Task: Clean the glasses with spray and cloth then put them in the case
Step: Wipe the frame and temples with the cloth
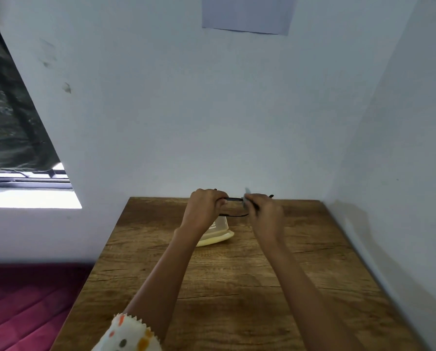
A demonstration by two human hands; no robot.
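Both hands hold a pair of black-framed glasses (pixel 233 199) up above the far end of the wooden table (pixel 227 287). My left hand (pixel 203 211) grips the left side of the frame. My right hand (pixel 263 214) pinches a small pale blue cloth (pixel 247 191) against the right lens; only a corner of the cloth shows above the fingers. Beneath the hands lies an open pale yellow glasses case (pixel 218 238), partly hidden by my left wrist. No spray bottle is in view.
The table stands in a corner, with white walls behind it and along its right side. A window with a dark curtain (pixel 9 117) is at the left. A red mattress (pixel 27 305) lies left of the table. A paper sheet (pixel 247 13) hangs on the wall.
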